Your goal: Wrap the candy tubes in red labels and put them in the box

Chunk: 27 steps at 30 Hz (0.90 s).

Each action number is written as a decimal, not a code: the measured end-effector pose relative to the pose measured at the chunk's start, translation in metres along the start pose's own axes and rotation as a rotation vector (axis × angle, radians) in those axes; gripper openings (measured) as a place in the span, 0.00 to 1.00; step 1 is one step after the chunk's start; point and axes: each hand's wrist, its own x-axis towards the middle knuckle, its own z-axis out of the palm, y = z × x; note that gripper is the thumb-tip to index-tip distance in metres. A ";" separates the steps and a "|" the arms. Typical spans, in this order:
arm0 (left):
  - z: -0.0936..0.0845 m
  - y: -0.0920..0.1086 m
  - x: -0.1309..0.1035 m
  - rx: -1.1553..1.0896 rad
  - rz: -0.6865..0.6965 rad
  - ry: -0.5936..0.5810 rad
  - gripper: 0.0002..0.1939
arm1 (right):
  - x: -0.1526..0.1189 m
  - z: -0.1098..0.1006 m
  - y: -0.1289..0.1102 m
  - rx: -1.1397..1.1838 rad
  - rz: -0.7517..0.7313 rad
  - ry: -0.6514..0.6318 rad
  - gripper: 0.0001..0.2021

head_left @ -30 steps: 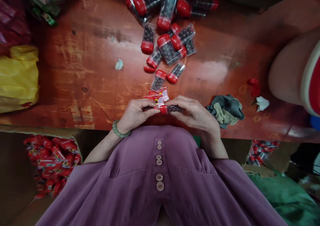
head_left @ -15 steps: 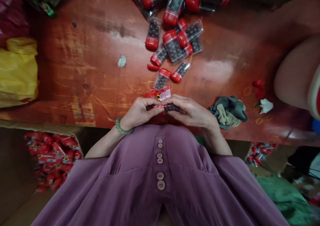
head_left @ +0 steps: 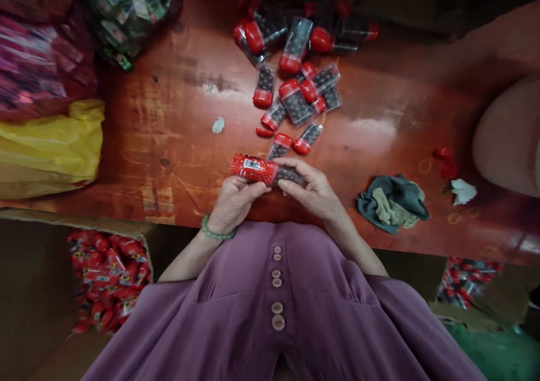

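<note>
Close in front of me, both hands hold one small clear container of black balls (head_left: pixel 289 174). A red printed wrapper (head_left: pixel 253 168) with a barcode label covers its left part. My left hand (head_left: pixel 236 201), with a green bead bracelet at the wrist, grips the wrapped part from below, thumb along its lower edge. My right hand (head_left: pixel 312 189) is closed round the clear right end, which its fingers partly hide. Just beyond lies a similar red-capped container (head_left: pixel 279 146), and several more form a pile (head_left: pixel 295 102) farther away.
At the left stand a yellow bag (head_left: pixel 50 150), a pink bag (head_left: pixel 46 66) and a dark bag of green packets (head_left: pixel 135 9). To the right lie a dark cloth (head_left: pixel 392 204) and white tissue (head_left: pixel 464 191) near a large tub (head_left: pixel 506 136). Below, a cardboard box (head_left: pixel 147 246) holds wrapped red containers.
The wrapper, earlier partly hidden and sticking up beyond my fingers, now lies round the container's left part with its barcode showing. My view has shifted slightly, bringing more bags into sight.
</note>
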 end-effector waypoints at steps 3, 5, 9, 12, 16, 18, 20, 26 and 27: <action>0.003 -0.001 0.004 0.019 0.045 0.086 0.17 | 0.003 0.009 -0.004 -0.022 -0.025 0.025 0.21; 0.002 0.001 0.007 0.026 0.060 0.105 0.16 | 0.003 0.009 -0.004 0.012 -0.010 0.002 0.23; -0.001 0.000 0.011 0.018 0.091 0.130 0.17 | 0.000 0.005 0.005 0.053 0.053 0.012 0.16; -0.003 -0.003 0.013 0.100 0.171 0.173 0.17 | -0.002 0.006 0.012 0.019 0.021 0.101 0.14; -0.005 -0.003 0.015 0.296 0.267 0.194 0.18 | -0.001 0.013 0.014 -0.055 -0.074 0.212 0.14; -0.004 0.000 0.015 0.279 0.287 0.178 0.19 | 0.000 0.017 0.013 -0.012 -0.080 0.199 0.13; -0.002 0.003 0.016 0.224 0.306 0.182 0.21 | 0.001 0.018 0.012 0.014 -0.083 0.185 0.13; 0.000 0.005 0.019 0.135 0.318 0.175 0.18 | 0.003 0.019 0.011 -0.187 -0.255 0.248 0.12; -0.001 0.004 0.019 0.147 0.326 0.156 0.17 | 0.003 0.019 0.011 -0.152 -0.244 0.243 0.12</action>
